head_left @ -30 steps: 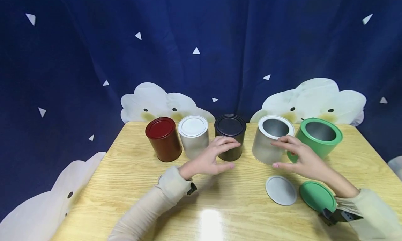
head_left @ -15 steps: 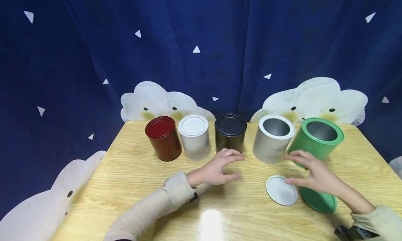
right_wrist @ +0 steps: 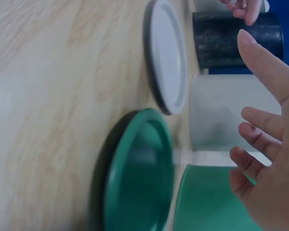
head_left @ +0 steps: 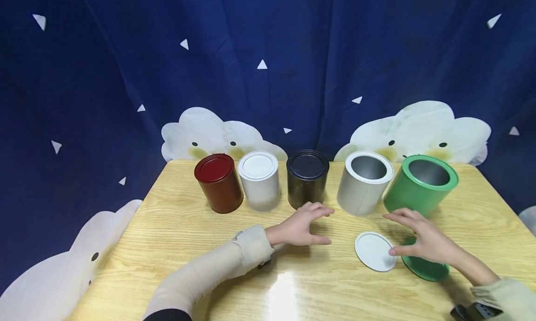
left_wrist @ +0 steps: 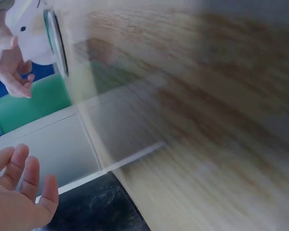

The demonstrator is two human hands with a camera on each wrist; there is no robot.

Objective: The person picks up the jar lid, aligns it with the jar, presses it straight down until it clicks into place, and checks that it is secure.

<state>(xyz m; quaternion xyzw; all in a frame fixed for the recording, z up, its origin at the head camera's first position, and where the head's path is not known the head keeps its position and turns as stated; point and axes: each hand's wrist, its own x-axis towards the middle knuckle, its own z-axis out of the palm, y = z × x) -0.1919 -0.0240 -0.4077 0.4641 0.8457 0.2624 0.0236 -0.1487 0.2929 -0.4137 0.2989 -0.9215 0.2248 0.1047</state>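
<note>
Nearer and rightward both hands have come since a second ago: the left hand [head_left: 300,225] and right hand [head_left: 424,237], each with thumb and fingers apart, holding nothing. Nearest lies a green lid [head_left: 425,269]; at its nine o'clock, a white lid [head_left: 371,251]. From that lid, an open white can [head_left: 358,197] stands at twelve, an open green can [head_left: 412,197] at one. From the left hand, a black can [head_left: 305,191] is at twelve, a red can [head_left: 219,190] at ten.

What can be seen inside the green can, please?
Inside the green can, only the grey inner wall shows. The near rim covers the lower part, so I cannot tell whether anything lies at the bottom.
</note>
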